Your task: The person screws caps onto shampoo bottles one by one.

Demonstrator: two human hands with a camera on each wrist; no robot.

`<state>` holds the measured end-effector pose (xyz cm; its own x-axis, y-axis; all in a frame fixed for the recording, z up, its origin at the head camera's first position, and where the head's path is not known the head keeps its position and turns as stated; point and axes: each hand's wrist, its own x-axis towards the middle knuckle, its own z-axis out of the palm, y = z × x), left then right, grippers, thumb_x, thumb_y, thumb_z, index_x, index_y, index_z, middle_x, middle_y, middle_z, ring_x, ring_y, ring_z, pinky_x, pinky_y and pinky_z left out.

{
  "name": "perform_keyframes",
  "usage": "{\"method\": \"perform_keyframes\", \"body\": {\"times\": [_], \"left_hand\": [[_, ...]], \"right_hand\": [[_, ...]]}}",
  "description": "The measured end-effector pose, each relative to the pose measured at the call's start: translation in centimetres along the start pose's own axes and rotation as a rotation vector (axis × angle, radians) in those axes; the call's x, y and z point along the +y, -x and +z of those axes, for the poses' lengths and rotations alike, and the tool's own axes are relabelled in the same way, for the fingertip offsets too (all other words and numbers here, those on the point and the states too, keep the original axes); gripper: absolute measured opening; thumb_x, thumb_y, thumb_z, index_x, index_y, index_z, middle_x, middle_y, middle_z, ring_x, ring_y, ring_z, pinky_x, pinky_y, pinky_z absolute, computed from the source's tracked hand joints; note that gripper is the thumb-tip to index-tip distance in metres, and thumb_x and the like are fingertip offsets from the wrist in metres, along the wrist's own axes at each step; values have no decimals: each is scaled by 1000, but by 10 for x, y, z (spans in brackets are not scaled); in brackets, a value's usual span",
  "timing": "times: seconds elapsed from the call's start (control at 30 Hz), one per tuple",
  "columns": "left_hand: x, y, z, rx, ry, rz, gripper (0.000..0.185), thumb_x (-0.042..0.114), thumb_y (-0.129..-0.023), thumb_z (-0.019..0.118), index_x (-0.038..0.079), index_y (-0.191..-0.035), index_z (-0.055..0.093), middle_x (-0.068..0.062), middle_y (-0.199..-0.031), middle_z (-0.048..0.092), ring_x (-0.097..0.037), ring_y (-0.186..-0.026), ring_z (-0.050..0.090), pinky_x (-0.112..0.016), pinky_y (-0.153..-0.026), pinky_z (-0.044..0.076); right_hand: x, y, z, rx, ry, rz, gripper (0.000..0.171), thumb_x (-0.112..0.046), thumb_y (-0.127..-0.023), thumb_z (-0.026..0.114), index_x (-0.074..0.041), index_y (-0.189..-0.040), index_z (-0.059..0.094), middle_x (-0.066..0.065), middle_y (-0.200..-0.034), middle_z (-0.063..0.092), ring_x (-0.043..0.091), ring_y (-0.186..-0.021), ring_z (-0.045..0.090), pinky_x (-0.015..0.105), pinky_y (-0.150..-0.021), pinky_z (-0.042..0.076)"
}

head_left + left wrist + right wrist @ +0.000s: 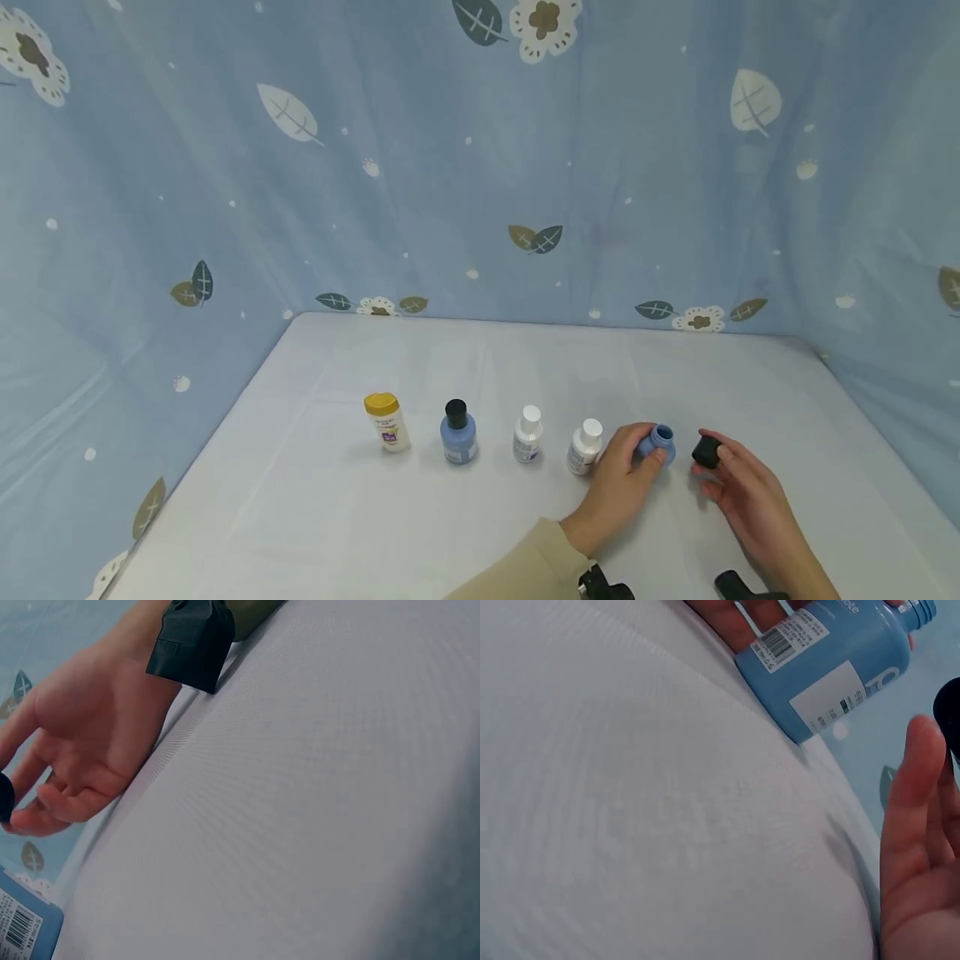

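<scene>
Head view: on the white table (480,517) the left hand (618,487) wraps its fingers round an open blue bottle (657,442), standing at the right end of a row of small bottles. Its neck is bare, its mouth open to the camera. Just to its right, apart from it, the right hand (738,492) pinches the black cap (706,451) in its fingertips.

Right wrist view shows the blue bottle (832,664) from low down — a smooth light-blue body with a barcode label and a white panel of small print, the left hand's fingers (739,619) behind it. The black cap (951,712) sits at the frame's edge.

Left of the held bottle stand two white bottles (584,447) (528,434) with white caps, then a capped blue bottle (457,432) — black cap on — and a yellow-capped bottle (387,422). A blue cloth (480,167) printed with leaves and flowers hangs behind.
</scene>
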<state>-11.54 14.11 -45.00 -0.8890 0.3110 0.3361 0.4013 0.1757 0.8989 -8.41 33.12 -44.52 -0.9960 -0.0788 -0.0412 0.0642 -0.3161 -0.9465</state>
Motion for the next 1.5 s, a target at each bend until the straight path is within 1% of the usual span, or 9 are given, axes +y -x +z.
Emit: {"method": "perform_keyframes", "body": {"times": [0.13,0.37,0.47,0.63,0.73,0.93,1.2,1.37,1.5], "left_hand": [[2,-1,-3,-4,-11,21,31,28,-93,47,19,-122,50,8,-119,49,-3,-111,44,-23,-92,36],[1,1,-3,25,-43,48,30,28,-92,50,20,-120,52,8,-116,50,-2,-108,45,-21,-91,36],[1,2,-4,37,-35,54,32,28,-91,51,21,-122,51,8,-116,50,-3,-109,45,-22,-92,36],[2,3,-6,34,-9,62,34,26,-91,52,20,-124,51,7,-117,50,-4,-110,45,-23,-93,35],[2,2,-6,47,3,66,33,27,-90,52,19,-123,52,7,-116,50,-5,-109,45,-24,-92,36],[0,2,-2,85,13,95,32,28,-89,54,16,-119,55,3,-113,53,-8,-105,48,-23,-90,38],[1,3,-2,76,34,23,31,32,-90,52,19,-118,56,7,-112,52,-5,-104,48,-24,-90,38],[0,3,-1,77,43,21,31,32,-90,51,20,-118,56,7,-112,52,-5,-103,48,-24,-88,39],[-2,4,0,73,32,26,30,32,-90,51,21,-118,55,8,-112,51,-4,-103,48,-23,-88,39]], "right_hand": [[1,0,7,98,73,-76,36,-14,-95,42,-4,-130,42,4,-120,46,9,-95,57,23,-68,49],[-2,0,21,179,140,-238,37,-10,-94,44,4,-128,41,11,-115,51,12,-98,55,23,-69,49],[-5,1,27,270,196,-249,38,-12,-93,47,5,-127,43,9,-108,56,13,-95,54,23,-67,50],[-11,2,40,442,303,-253,37,-16,-91,51,-1,-125,49,5,-107,57,13,-89,55,19,-66,49],[-15,1,49,486,378,-290,35,-13,-90,53,-4,-124,52,7,-109,55,16,-83,56,18,-67,48],[-14,1,59,492,505,-335,35,-12,-89,53,-8,-124,53,4,-107,58,18,-74,57,15,-71,45],[-1,-6,56,392,548,-426,39,-14,-89,55,-8,-127,50,12,-113,55,19,-80,57,16,-72,46],[-7,-6,67,349,597,-421,39,-10,-87,56,-8,-126,51,9,-116,53,14,-92,54,17,-71,46],[-14,-1,76,347,651,-392,38,-7,-85,59,-10,-123,54,2,-114,54,9,-97,53,15,-72,45]]}}
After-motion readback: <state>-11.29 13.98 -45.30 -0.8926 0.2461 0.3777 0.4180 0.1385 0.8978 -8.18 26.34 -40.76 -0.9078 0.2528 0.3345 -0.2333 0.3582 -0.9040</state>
